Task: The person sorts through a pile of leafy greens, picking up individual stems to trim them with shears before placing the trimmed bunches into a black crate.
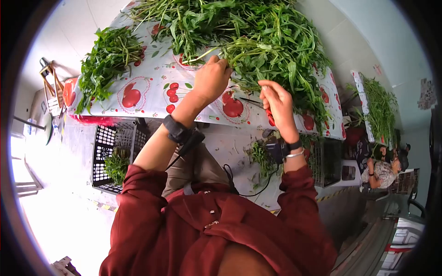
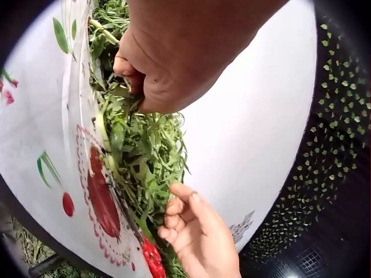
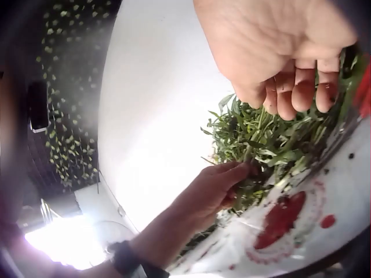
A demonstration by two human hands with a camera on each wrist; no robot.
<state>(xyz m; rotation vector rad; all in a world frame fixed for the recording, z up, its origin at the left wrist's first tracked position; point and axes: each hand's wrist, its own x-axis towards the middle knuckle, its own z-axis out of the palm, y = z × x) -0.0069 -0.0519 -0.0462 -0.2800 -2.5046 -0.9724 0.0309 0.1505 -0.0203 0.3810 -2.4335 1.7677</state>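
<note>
My left hand (image 1: 212, 79) pinches a few stems of leafy greens (image 2: 124, 92) at the front of the big heap (image 1: 258, 37) on the table. Its thumb and curled fingers sink among the leaves in the right wrist view. To its right, my right hand (image 1: 278, 108) hovers palm inward by the heap, its fingers (image 3: 284, 98) loosely bent with nothing between them. Beside that palm lies a pair of scissors with red handles (image 2: 153, 259), its dark blades (image 1: 251, 101) angled toward the left hand over the printed cloth.
A smaller bunch of greens (image 1: 108, 60) lies at the left of the cherry-patterned tablecloth (image 1: 152, 99). Below the table edge stand a black crate (image 1: 103, 152) with greens inside and another dark crate (image 1: 329, 158). People (image 1: 380, 172) sit near another greens-covered table (image 1: 363, 99) at right.
</note>
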